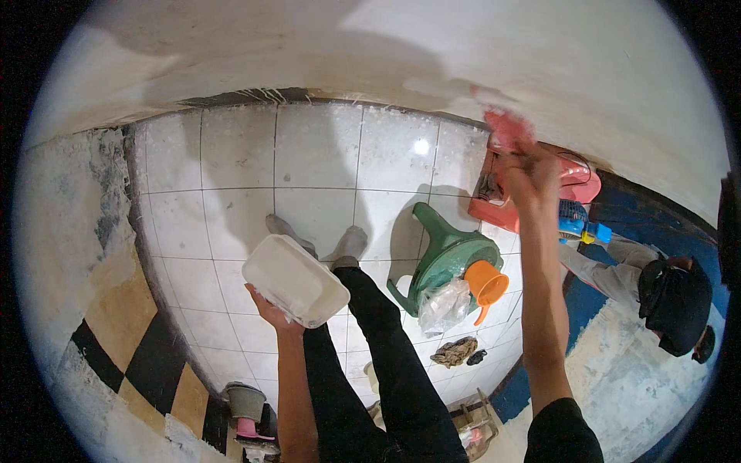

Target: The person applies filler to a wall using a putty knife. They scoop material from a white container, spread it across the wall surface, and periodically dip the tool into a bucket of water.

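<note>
Head view — left hand gripping white tub, right hand clutching blurred red tool — green stool, orange mug between.

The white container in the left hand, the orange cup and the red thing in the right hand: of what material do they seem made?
White container, in the left hand: probably smooth plastic, by its rounded, moulded-looking corners. Orange cup: likely smooth plastic, by its even colour. Red thing, in the right hand: motion blur hides its surface, so I cannot tell.
</note>
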`<action>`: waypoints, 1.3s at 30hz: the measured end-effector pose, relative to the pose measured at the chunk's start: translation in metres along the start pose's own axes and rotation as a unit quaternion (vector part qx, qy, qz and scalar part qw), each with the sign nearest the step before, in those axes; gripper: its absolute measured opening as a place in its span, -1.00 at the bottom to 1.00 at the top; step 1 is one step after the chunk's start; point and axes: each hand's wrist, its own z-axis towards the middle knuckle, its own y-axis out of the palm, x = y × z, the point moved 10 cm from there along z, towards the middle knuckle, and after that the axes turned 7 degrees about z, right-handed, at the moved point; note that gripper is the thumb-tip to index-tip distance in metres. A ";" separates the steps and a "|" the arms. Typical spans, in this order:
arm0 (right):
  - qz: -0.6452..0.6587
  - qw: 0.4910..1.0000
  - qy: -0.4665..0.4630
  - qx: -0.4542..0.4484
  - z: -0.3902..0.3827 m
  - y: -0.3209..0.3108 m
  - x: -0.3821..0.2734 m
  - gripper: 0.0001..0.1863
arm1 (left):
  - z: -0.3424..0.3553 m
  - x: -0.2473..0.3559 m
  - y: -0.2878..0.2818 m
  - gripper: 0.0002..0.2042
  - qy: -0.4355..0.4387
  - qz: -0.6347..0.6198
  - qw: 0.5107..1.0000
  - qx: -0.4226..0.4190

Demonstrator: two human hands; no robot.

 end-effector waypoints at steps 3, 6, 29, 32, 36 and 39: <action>-0.046 0.996 0.074 0.020 0.078 -0.073 0.037 -0.63 | -0.002 -0.002 0.010 -0.41 0.005 0.004 1.000 -0.011; -0.178 0.984 0.000 -0.004 0.152 -0.090 0.023 -0.65 | 0.000 -0.011 0.019 -0.40 0.002 0.042 0.999 0.002; -0.019 0.999 -0.017 -0.023 0.089 -0.062 -0.107 -0.61 | -0.004 -0.008 0.018 -0.42 0.010 0.065 0.998 -0.006; -0.041 0.996 -0.080 -0.006 0.040 -0.074 -0.119 -0.61 | -0.002 -0.011 0.010 -0.42 -0.007 0.050 0.998 -0.025; -0.076 0.993 -0.015 0.088 0.074 -0.137 -0.107 -0.60 | -0.008 -0.019 0.018 -0.40 -0.016 0.076 0.997 0.005; -0.115 0.990 -0.016 0.079 0.111 -0.118 -0.121 -0.57 | -0.007 -0.032 0.026 -0.41 -0.026 0.086 0.996 0.006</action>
